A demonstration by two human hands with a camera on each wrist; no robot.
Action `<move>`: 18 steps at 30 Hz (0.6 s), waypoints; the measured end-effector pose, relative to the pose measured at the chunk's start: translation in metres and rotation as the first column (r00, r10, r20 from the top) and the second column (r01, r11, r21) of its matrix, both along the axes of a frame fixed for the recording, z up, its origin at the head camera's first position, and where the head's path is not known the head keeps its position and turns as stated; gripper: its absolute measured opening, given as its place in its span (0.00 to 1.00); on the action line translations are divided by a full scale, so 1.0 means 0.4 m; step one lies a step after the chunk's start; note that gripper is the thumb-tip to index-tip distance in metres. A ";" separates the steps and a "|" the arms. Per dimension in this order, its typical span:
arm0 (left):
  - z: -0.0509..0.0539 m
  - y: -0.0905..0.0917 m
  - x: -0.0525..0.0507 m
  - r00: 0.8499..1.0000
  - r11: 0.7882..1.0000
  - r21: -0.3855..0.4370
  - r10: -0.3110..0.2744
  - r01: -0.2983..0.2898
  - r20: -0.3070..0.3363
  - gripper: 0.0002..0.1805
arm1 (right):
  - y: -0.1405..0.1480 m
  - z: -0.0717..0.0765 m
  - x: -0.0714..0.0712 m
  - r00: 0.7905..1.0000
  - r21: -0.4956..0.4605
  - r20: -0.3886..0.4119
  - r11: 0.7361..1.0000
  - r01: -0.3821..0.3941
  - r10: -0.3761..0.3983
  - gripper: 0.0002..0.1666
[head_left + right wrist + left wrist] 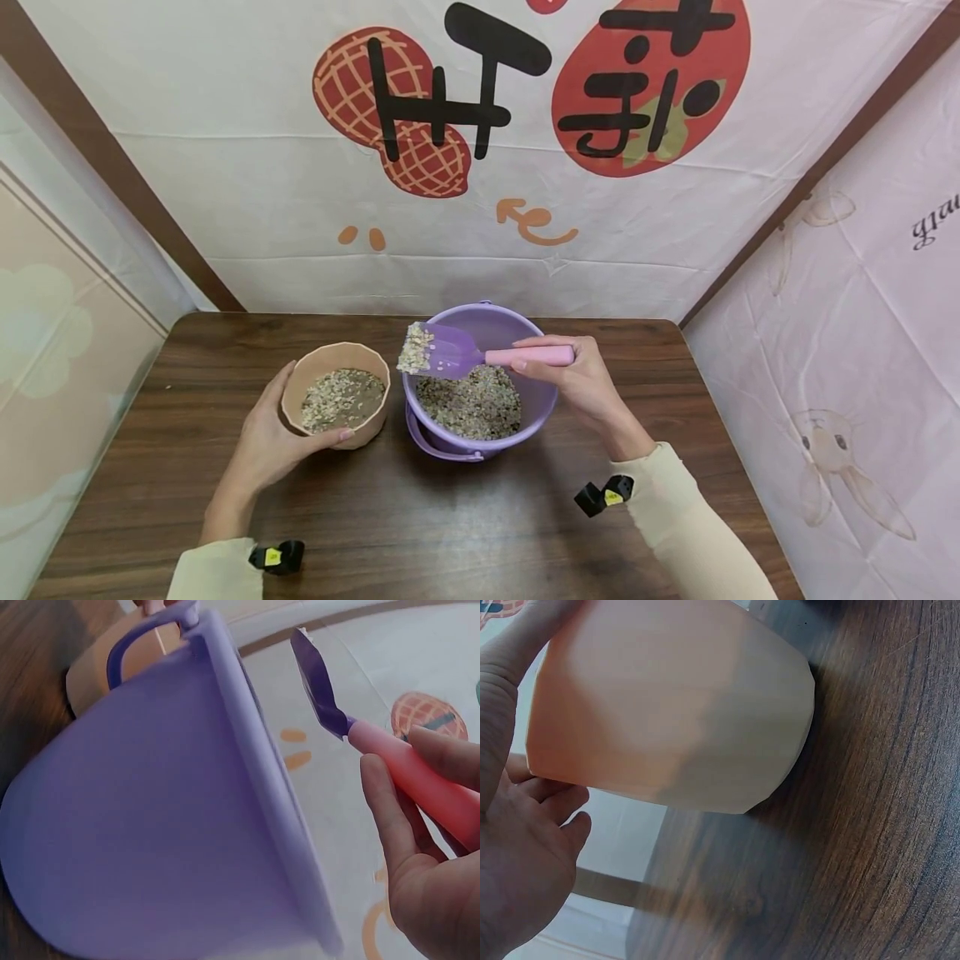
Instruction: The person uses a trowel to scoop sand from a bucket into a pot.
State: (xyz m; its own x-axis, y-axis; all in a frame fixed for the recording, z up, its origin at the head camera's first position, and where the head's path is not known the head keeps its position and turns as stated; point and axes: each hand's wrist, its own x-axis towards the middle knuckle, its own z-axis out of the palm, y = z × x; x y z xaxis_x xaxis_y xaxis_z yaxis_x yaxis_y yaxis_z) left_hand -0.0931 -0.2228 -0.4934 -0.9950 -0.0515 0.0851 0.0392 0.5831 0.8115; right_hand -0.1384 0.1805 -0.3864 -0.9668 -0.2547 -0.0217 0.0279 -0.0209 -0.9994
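1. So the purple shovel [453, 352] is up over the bucket mouth, mid-frame, loaded: a clump of pale flakes [414, 350] sits at the blade's far end
2. Progress, my guess: one load is scooped and not tipped out yet. Bowl and bucket both have stuff in them, so I'd call it partway; can't tell which one it's meant for, or how many scoops are left
3. Direction: blade points to the left of the frame, handle to the right, long axis running nearly level across. From the right wrist view it slants, blade toward the top, handle down to the right
4. Right hand [581, 379], right of centre, has the pink handle [528, 356] gripped between thumb and fingers
5. Below it, the purple bucket [542, 398] has a bed of mixed grain [468, 408] in the bottom, carrying handle flopped down toward the lower left
6. Left of that, just beside it, the peach bowl [369, 430] holds flakes and greyish grain [337, 400]
7. Left hand [273, 437], left of centre, is wrapped round the bowl, thumb along the near side
8. All this is at a dark wooden table [465, 529], lower half of the frame
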 end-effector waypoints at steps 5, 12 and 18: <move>0.001 0.000 -0.002 1.000 1.000 0.001 0.001 -0.001 0.001 0.72 | -0.046 0.010 -0.011 1.000 0.030 0.004 0.999 -0.015 0.015 0.21; -0.002 0.001 -0.002 1.000 1.000 0.008 0.000 0.000 0.007 0.72 | -0.109 0.016 -0.027 0.997 0.092 -0.051 0.994 -0.059 0.064 0.20; 0.000 -0.002 0.001 1.000 1.000 0.011 0.003 -0.003 0.021 0.73 | -0.160 0.012 -0.043 0.993 0.137 -0.070 0.987 -0.087 0.097 0.17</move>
State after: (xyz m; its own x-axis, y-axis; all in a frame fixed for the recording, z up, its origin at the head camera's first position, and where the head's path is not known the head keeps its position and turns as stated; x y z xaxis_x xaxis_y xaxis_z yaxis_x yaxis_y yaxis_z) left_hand -0.0928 -0.2235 -0.4935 -0.9964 -0.0551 0.0640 0.0208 0.5741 0.8185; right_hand -0.1554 0.1163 -0.3818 -0.9395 -0.3425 0.0109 -0.0525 0.1125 -0.9923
